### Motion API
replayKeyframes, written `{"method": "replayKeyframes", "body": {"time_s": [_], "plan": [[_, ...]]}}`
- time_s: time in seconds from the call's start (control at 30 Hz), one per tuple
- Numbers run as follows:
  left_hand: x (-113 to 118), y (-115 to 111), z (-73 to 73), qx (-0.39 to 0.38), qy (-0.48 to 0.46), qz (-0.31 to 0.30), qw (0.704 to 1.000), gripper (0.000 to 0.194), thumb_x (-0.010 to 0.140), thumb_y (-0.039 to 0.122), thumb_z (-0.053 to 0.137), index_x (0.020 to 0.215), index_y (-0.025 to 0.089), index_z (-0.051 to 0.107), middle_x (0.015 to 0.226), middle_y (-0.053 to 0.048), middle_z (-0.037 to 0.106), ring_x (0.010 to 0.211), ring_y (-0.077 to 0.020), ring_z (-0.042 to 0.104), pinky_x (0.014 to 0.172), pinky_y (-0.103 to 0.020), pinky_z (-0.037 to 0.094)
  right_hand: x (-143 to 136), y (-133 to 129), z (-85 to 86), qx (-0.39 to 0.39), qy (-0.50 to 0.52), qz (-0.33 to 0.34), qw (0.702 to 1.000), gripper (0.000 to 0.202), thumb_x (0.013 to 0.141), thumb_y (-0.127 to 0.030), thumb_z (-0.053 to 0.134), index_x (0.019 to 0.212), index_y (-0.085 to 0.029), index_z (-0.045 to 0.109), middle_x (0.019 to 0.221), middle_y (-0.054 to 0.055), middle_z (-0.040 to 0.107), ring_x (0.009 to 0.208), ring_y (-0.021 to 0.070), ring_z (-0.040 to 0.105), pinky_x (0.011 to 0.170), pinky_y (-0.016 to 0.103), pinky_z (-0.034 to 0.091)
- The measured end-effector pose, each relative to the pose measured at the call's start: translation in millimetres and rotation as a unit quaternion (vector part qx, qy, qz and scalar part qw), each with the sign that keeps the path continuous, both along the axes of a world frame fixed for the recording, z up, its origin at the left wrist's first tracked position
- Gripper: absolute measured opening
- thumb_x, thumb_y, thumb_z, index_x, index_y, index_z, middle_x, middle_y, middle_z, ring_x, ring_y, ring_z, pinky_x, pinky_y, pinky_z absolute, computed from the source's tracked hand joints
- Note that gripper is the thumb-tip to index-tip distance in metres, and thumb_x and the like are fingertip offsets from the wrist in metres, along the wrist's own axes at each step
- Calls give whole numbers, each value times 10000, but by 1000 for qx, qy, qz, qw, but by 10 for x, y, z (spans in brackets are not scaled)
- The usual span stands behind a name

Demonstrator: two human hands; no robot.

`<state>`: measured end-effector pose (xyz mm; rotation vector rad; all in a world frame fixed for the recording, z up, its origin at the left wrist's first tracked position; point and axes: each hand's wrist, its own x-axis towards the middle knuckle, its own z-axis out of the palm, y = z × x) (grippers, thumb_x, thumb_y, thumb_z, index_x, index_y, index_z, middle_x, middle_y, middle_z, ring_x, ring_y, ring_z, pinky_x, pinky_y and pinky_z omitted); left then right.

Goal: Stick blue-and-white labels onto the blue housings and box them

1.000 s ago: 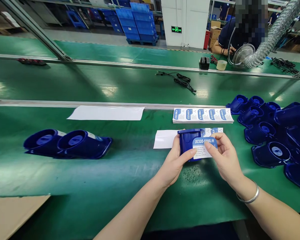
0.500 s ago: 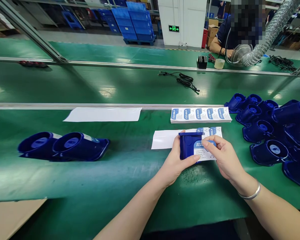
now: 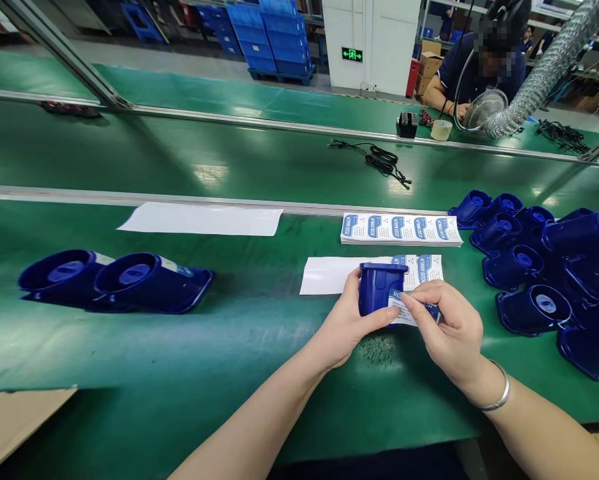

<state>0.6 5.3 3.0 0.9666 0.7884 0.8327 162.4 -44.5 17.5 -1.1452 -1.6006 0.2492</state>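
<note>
My left hand (image 3: 346, 323) is wrapped round a dark blue plastic housing (image 3: 375, 287), its thumb on the edge of a white and blue label (image 3: 403, 311). The label lies against the housing's right side. My right hand (image 3: 452, 327) pinches the label's free part between thumb and fingers. Just behind the housing is a partly used label sheet (image 3: 324, 275), with a few labels at its right end. Farther back sits a stack of label sheets (image 3: 400, 229).
Two blue housings (image 3: 154, 283) lie on the left. Several more (image 3: 534, 267) are heaped at the right. A blank white sheet (image 3: 204, 219) and a black cable (image 3: 382, 160) lie farther back. Across the bench a person (image 3: 479, 73) sits by a flexible duct (image 3: 549, 77).
My right hand has moved slightly right and down, and the label now looks bent. My left hand still holds the housing. The camera view has tilted slightly.
</note>
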Motion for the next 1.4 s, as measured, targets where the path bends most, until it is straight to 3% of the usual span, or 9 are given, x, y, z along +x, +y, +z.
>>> {"method": "replayKeyframes", "body": {"time_s": [0.23, 0.43, 0.57, 0.77, 1.4], "plan": [[-33, 11, 35, -14, -20, -41, 999, 778, 744, 295, 842, 1365, 222, 380, 1341, -123, 571, 1271, -330, 538, 1085, -520, 411, 31, -21, 35, 7, 31, 1, 999, 122, 910, -106, 675, 883, -225, 663, 771, 16, 668, 714, 185, 633, 664, 333, 491], [-64, 4, 25, 4, -33, -62, 998, 772, 747, 293, 836, 1369, 243, 382, 1378, -125, 542, 1275, -351, 538, 1049, -525, 447, 76, 23, -9, -134, 125, -39, 982, 148, 897, -316, 734, 807, -209, 687, 773, 24, 662, 720, 186, 597, 646, 308, 467], [-72, 0, 31, -1, -28, -68, 997, 803, 741, 304, 841, 1382, 245, 360, 1382, -135, 538, 1272, -361, 543, 1046, -537, 451, 103, 48, -61, -182, 166, -33, 969, 206, 871, -394, 758, 816, -205, 697, 763, 22, 652, 704, 180, 571, 629, 296, 457], [-81, 7, 20, -1, -32, -71, 997, 878, 730, 306, 851, 1431, 244, 324, 1375, -150, 545, 1264, -369, 552, 1053, -553, 442, 115, 60, -93, -194, 185, -26, 963, 216, 860, -405, 768, 817, -206, 697, 771, 26, 648, 708, 181, 561, 622, 295, 452], [-89, 6, 46, 0, -19, -70, 997, 819, 738, 290, 837, 1404, 243, 361, 1395, -145, 538, 1275, -369, 547, 1055, -551, 452, 96, 61, -33, -219, 145, -30, 965, 227, 892, -411, 724, 806, -204, 683, 755, 12, 643, 677, 165, 545, 618, 286, 439]]}}
